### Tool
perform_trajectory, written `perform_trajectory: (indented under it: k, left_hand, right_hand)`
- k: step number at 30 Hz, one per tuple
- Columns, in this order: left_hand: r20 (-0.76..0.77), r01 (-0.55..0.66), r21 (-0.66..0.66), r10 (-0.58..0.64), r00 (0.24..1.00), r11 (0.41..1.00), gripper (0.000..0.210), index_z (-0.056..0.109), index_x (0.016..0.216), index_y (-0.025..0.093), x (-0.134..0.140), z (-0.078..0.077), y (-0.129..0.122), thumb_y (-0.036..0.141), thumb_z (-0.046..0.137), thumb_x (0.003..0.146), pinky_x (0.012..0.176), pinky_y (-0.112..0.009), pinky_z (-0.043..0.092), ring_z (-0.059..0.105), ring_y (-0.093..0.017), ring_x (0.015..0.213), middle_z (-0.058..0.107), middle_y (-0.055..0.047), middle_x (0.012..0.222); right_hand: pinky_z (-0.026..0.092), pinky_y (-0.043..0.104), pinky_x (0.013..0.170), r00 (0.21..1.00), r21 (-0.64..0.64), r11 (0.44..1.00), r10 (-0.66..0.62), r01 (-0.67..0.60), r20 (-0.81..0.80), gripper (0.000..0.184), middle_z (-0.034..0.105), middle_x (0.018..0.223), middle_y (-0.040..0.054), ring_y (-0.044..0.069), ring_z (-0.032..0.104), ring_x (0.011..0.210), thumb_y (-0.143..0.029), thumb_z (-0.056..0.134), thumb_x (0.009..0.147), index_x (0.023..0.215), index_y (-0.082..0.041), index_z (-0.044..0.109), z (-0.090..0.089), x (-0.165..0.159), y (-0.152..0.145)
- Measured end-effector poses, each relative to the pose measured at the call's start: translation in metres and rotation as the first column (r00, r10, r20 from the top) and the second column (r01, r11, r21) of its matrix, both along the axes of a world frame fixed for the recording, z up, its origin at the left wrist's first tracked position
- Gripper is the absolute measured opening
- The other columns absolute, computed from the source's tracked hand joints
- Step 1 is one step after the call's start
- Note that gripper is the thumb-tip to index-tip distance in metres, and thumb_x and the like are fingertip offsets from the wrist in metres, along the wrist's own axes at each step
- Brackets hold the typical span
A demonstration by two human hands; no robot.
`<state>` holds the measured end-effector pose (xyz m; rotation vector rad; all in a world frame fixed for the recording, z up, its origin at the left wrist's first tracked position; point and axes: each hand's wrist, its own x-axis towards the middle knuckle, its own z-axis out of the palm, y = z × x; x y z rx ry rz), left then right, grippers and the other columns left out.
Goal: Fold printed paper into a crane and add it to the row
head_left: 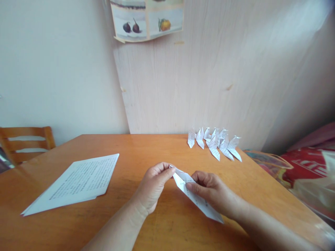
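A folded sheet of printed white paper point(200, 202), long and pointed, is held between both hands above the wooden table. My left hand point(156, 184) pinches its narrow upper-left tip between thumb and forefinger. Farther down its body, my right hand point(210, 190) grips it with the thumb on top and the fingers curled behind. The paper slants from upper left to lower right, its wide end pointing towards me. Beyond the hands, several folded paper birds point(214, 148) stand grouped at the table's back right.
A stack of printed sheets point(78, 179) lies on the left of the orange-brown table point(125, 223). Behind the far edge rises a wall panel with a picture poster point(149, 21). A wooden chair point(26, 139) is at the left; red and clear bags point(309, 167) sit at the right.
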<state>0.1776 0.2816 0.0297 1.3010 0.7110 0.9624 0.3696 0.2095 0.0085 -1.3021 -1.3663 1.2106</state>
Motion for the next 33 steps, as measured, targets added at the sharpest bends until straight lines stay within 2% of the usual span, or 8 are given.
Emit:
perform_trajectory:
  k: [16,21,28,33]
  left_hand:
    - [0.006,-0.08,0.047,0.08,0.997,0.996,0.019,0.07,0.075,0.018,0.002,-0.004,0.002,0.035,0.07,0.082,0.078,-0.028,0.04,0.054,-0.016,0.079,0.066,-0.002,0.076]
    - [0.041,-0.084,0.024,0.083,0.996,0.996,0.02,0.07,0.073,0.018,0.003,-0.005,0.003,0.036,0.069,0.081,0.08,-0.028,0.041,0.056,-0.017,0.08,0.067,-0.003,0.077]
    - [0.037,-0.002,-0.035,0.003,0.999,0.999,0.038,0.071,0.081,0.017,0.002,-0.008,0.003,0.052,0.059,0.09,0.081,-0.031,0.042,0.059,-0.019,0.082,0.07,-0.006,0.082]
    - [0.034,0.133,-0.083,-0.13,0.991,0.988,0.024,0.07,0.083,0.016,0.005,-0.004,-0.005,0.04,0.072,0.083,0.079,-0.029,0.042,0.058,-0.017,0.079,0.068,-0.003,0.08]
  right_hand:
    - [0.03,0.02,0.045,1.0,-0.047,0.999,0.014,-0.015,-0.019,0.048,0.051,0.063,-0.004,0.007,0.041,0.051,-0.063,0.07,0.079,0.081,-0.018,0.055,0.006,-0.002,-0.001]
    - [0.028,0.02,0.045,0.999,-0.055,0.998,0.029,-0.032,-0.046,0.048,0.05,0.062,-0.0053,0.007,0.04,0.049,-0.063,0.07,0.079,0.081,-0.018,0.054,0.004,-0.001,0.0]
    - [0.029,0.02,0.045,0.999,-0.037,0.999,0.004,-0.006,-0.054,0.044,0.051,0.061,-0.0056,0.007,0.042,0.048,-0.059,0.071,0.08,0.081,-0.018,0.055,-0.004,0.003,0.004]
    - [0.03,0.02,0.045,0.998,-0.029,0.999,0.015,-0.017,-0.067,0.043,0.052,0.062,-0.0057,0.007,0.042,0.048,-0.058,0.072,0.08,0.082,-0.018,0.056,-0.005,0.002,0.003]
